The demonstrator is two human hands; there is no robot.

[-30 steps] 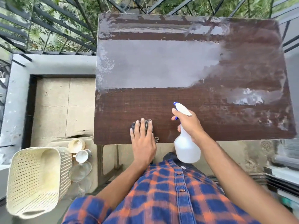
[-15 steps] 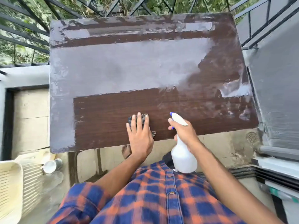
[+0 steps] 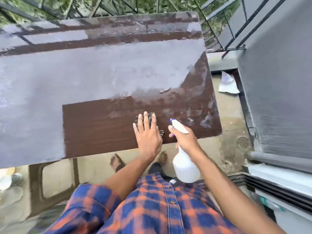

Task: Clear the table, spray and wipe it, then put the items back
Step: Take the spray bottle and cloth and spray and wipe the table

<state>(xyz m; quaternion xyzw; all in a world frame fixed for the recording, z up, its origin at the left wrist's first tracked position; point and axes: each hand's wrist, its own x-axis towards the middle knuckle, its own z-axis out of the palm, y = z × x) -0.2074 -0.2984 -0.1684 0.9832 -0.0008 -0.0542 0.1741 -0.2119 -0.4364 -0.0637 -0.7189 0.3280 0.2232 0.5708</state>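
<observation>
The brown wooden table [image 3: 101, 125] fills the view, its top wet and shiny in wide patches. My left hand [image 3: 147, 135] lies flat with straight fingers on a dark cloth [image 3: 150, 116] near the table's front edge; only the cloth's edges show past my fingers. My right hand [image 3: 184, 138] grips the neck of a white spray bottle [image 3: 185, 166] with a white and blue trigger head. The bottle hangs just off the front edge, to the right of the cloth.
Black metal railings [image 3: 118, 5] run behind the table, with greenery beyond. A grey wall [image 3: 278, 81] stands close on the right, with a floor drain [image 3: 242, 143] and a white scrap [image 3: 228, 85] below it. Cups [image 3: 6, 179] sit on the floor at the far left.
The view has swung to the right, so the basket at the left has left the frame. My hands stay in much the same place near the front edge, left on the cloth, right on the bottle.
</observation>
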